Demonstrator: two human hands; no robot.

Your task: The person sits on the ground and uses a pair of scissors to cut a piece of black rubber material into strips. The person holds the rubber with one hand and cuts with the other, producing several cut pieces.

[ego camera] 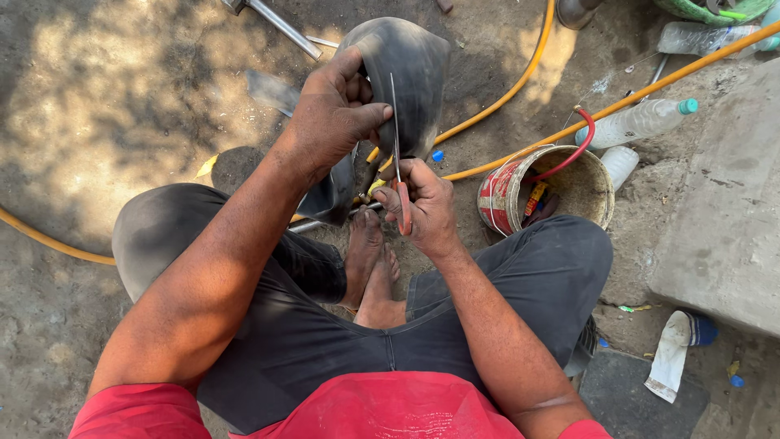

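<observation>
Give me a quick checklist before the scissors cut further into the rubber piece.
1. Left hand grips the black rubber piece: ok.
2. Right hand holds the orange-handled scissors: ok.
3. Blades lie against the rubber: ok.
4. Left thumb clear of the blades: not ok, it sits right beside them.
5. Bare feet below the cutting spot: not ok.
6. Blade opening: cannot tell.

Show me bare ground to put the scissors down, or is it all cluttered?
Free: dirt at far left, between the left knee and the orange hose. The concrete slab at right is also bare. Crowded: around the bucket, the plastic bottles and the hoses behind the rubber tube.
</observation>
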